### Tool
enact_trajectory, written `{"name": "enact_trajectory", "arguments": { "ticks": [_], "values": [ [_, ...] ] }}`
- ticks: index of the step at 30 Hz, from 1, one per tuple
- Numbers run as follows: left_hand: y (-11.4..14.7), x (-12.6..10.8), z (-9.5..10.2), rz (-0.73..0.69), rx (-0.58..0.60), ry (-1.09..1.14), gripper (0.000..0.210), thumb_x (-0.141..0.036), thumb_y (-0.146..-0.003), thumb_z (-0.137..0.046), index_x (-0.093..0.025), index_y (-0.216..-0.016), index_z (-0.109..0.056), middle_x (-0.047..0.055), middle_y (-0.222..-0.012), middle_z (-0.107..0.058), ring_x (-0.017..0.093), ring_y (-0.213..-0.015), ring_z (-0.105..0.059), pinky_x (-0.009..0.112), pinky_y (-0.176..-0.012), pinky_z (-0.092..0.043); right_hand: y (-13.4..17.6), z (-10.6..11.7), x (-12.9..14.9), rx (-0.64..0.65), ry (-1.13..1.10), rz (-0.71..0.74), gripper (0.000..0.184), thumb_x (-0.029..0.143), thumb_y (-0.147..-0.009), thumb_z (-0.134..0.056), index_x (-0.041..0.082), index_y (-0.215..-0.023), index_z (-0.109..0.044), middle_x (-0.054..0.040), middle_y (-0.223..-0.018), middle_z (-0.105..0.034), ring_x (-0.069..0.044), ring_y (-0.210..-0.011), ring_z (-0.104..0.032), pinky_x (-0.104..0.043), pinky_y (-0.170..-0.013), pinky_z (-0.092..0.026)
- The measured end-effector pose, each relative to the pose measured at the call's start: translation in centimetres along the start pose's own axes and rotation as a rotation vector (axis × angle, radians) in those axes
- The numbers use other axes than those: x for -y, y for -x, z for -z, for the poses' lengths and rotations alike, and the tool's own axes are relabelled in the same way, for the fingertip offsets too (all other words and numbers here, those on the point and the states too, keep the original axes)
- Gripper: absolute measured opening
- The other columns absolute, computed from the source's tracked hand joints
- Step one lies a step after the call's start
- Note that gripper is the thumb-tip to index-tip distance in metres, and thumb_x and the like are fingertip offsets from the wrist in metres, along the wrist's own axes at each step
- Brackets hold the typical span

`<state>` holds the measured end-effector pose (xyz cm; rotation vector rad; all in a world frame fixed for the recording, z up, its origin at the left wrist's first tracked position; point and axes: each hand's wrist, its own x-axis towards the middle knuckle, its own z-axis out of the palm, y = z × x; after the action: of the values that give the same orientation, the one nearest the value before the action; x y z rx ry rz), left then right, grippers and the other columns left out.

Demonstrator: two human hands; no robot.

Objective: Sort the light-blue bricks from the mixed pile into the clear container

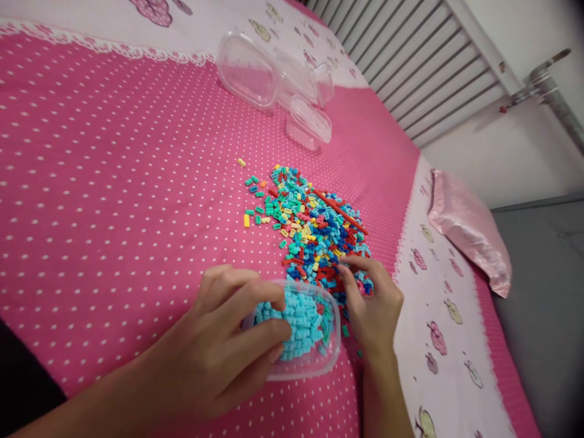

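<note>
My left hand (237,334) reaches over the left end of a clear plastic container (335,359). Its fingers are curled, with the tips on turquoise building bricks (301,322) packed in rows inside; part of that grip is hidden. Some red and green bricks lie at the container's right end. My right hand (371,298) is at the near right edge of a heap of mixed building bricks (314,225). Thumb and index finger are pinched together there, and whatever is between their tips is too small to make out.
A long red stick (340,212) lies across the heap. Beyond it, several clear plastic containers (249,70) rest on the pink dotted bedspread (137,164). A pink satin pillow (469,225) lies at the right, and a white radiator (401,61) lines the wall.
</note>
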<state>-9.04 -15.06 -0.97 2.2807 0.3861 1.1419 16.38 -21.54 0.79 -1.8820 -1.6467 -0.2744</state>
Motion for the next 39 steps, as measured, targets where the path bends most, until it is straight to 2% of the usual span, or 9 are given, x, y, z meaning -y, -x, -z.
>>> {"name": "enact_trajectory", "arguments": {
  "ticks": [5,7,9,12,17,24,27,32,39],
  "values": [
    [0.0,0.0,0.2,0.030,-0.002,0.030,0.017,-0.007,-0.096,-0.053,-0.018,-0.101,-0.066,0.004,-0.114,-0.058,0.020,-0.106,-0.046,0.037,-0.097,-0.033,0.0,2.9,2.1,0.043,-0.222,-0.131,0.011,0.025,-0.087,-0.077,0.025,-0.094,-0.069,0.0028,-0.083,-0.072,-0.014,-0.077,-0.069,-0.024,-0.069,-0.055],
    [0.0,0.0,0.2,0.039,0.007,0.038,0.018,-0.008,-0.096,-0.052,-0.018,-0.101,-0.066,0.004,-0.114,-0.058,0.020,-0.106,-0.046,0.037,-0.096,-0.033,-0.2,4.4,3.5,0.157,-0.272,-0.074,0.011,0.023,-0.086,-0.079,0.027,-0.090,-0.069,0.0040,-0.084,-0.072,-0.013,-0.080,-0.070,-0.022,-0.072,-0.055],
    [-0.1,0.0,0.3,0.045,0.012,0.033,0.018,-0.008,-0.096,-0.052,-0.019,-0.101,-0.066,0.004,-0.114,-0.058,0.020,-0.106,-0.047,0.037,-0.096,-0.033,-0.4,5.5,5.1,0.335,-0.280,0.031,0.008,0.023,-0.088,-0.077,0.027,-0.088,-0.070,0.0045,-0.085,-0.073,-0.011,-0.079,-0.070,-0.021,-0.072,-0.055],
    [-0.4,-0.2,0.5,0.043,0.026,0.002,0.018,-0.009,-0.097,-0.052,-0.019,-0.100,-0.066,0.003,-0.111,-0.059,0.019,-0.104,-0.048,0.037,-0.095,-0.034,-0.3,6.0,6.9,0.499,-0.256,0.143,0.008,0.025,-0.093,-0.071,0.024,-0.085,-0.070,0.0060,-0.077,-0.072,-0.010,-0.071,-0.068,-0.021,-0.066,-0.052],
    [-0.5,-0.3,0.7,0.044,0.031,-0.039,0.019,-0.010,-0.097,-0.051,-0.020,-0.100,-0.067,0.003,-0.110,-0.061,0.020,-0.103,-0.050,0.036,-0.093,-0.037,0.2,5.1,7.6,0.505,-0.219,0.134,0.012,0.026,-0.093,-0.071,0.022,-0.082,-0.065,0.0060,-0.070,-0.066,-0.011,-0.064,-0.063,-0.024,-0.059,-0.049],
    [-0.2,-0.3,0.6,0.043,0.025,-0.024,0.018,-0.008,-0.094,-0.054,-0.019,-0.099,-0.067,0.004,-0.109,-0.061,0.020,-0.102,-0.050,0.036,-0.093,-0.037,0.1,5.4,7.2,0.497,-0.258,0.053,0.015,0.011,-0.090,-0.068,0.024,-0.082,-0.067,0.0033,-0.085,-0.067,-0.009,-0.075,-0.069,-0.018,-0.068,-0.054],
    [-0.1,-0.2,0.5,0.043,0.025,-0.017,0.018,-0.009,-0.094,-0.054,-0.020,-0.100,-0.067,0.005,-0.112,-0.061,0.021,-0.103,-0.050,0.037,-0.093,-0.037,0.2,5.7,6.8,0.498,-0.237,0.044,0.013,0.013,-0.088,-0.070,0.026,-0.090,-0.070,0.0023,-0.090,-0.071,-0.011,-0.082,-0.073,-0.017,-0.073,-0.058],
    [0.1,-0.1,0.2,0.036,0.023,-0.003,0.017,-0.009,-0.094,-0.054,-0.019,-0.103,-0.066,0.006,-0.115,-0.060,0.022,-0.104,-0.049,0.039,-0.094,-0.036,0.5,6.3,6.2,0.610,-0.239,0.077,0.028,0.010,-0.093,-0.063,0.031,-0.110,-0.071,0.0019,-0.108,-0.075,-0.011,-0.098,-0.075,-0.016,-0.085,-0.059],
    [0.0,-0.1,0.2,0.046,0.020,-0.002,0.019,-0.009,-0.094,-0.053,-0.020,-0.103,-0.066,0.005,-0.114,-0.061,0.022,-0.104,-0.049,0.038,-0.094,-0.035,0.8,6.8,7.1,0.640,-0.248,0.062,0.017,0.012,-0.093,-0.064,0.028,-0.098,-0.068,0.0063,-0.090,-0.075,-0.008,-0.081,-0.073,-0.012,-0.074,-0.057]
  ]
}}
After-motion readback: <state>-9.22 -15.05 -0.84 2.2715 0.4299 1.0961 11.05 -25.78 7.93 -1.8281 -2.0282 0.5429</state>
